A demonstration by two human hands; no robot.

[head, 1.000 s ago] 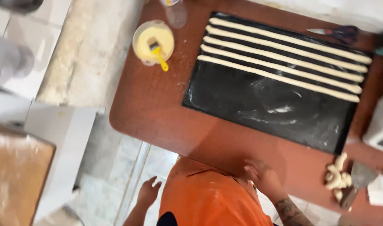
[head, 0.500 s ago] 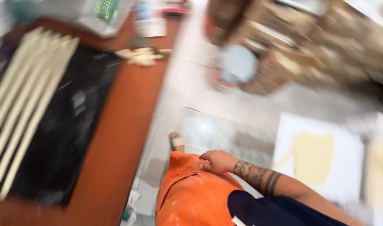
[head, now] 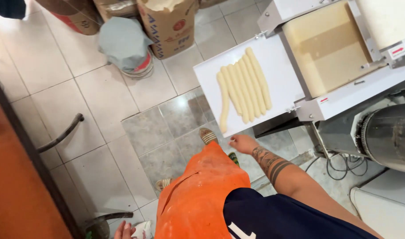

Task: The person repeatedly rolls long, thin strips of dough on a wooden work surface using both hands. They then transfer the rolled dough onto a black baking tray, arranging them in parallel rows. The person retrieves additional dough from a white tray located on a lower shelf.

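Here the white tray (head: 277, 84) of the dough machine serves as the landmark, and everything is placed against it. Far to its left, at the frame's edge, runs the brown table (head: 12, 177); nearer, up-left of the tray, a grey bundle (head: 122, 42) sits on a bucket beside an open paper sack (head: 167, 24). Down-left of the tray, at the bottom edge, the left hand (head: 124, 230) hangs by the orange apron (head: 198, 194), only its fingertips in view; whether it holds anything I cannot tell. Just below the tray's near corner hovers the right hand (head: 243, 144), fingers loosely curled and empty, touching nothing. On the tray itself lie the dough ropes (head: 243, 86), about six pale strands side by side, one bent toward the near edge. To the tray's right stands the machine's roller bed (head: 328, 48), with a steel drum (head: 390, 137) below it.

The step in hand looks like a reach for the ropes; the next move likely calls for lifting them evenly so they do not stretch or stick together.
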